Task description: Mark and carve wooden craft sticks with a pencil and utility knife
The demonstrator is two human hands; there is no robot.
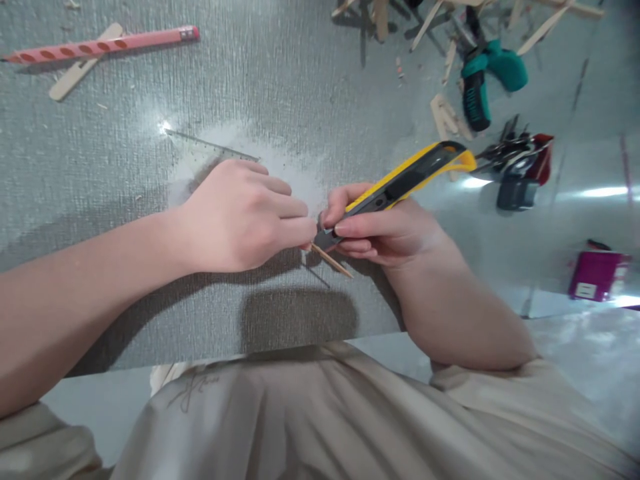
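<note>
Near the middle of the table, my left hand (245,217) is closed with its back to the camera, gripping a thin wooden stick (333,261) whose pointed end sticks out below the fingertips. My right hand (380,230) is wrapped round a yellow and black utility knife (407,177). The knife's front end is beside my left fingertips, close to the stick; the blade itself is mostly hidden by fingers. A clear ruler (213,145) lies flat just beyond my left knuckles, partly covered by the hand.
At upper left a pink pencil (105,47) rests across a wooden craft stick (75,81). Toward upper right lie green-handled pliers (477,90), scattered wood pieces (445,117) and a heap of small dark metal things (520,160). A purple packet (597,275) is at far right.
</note>
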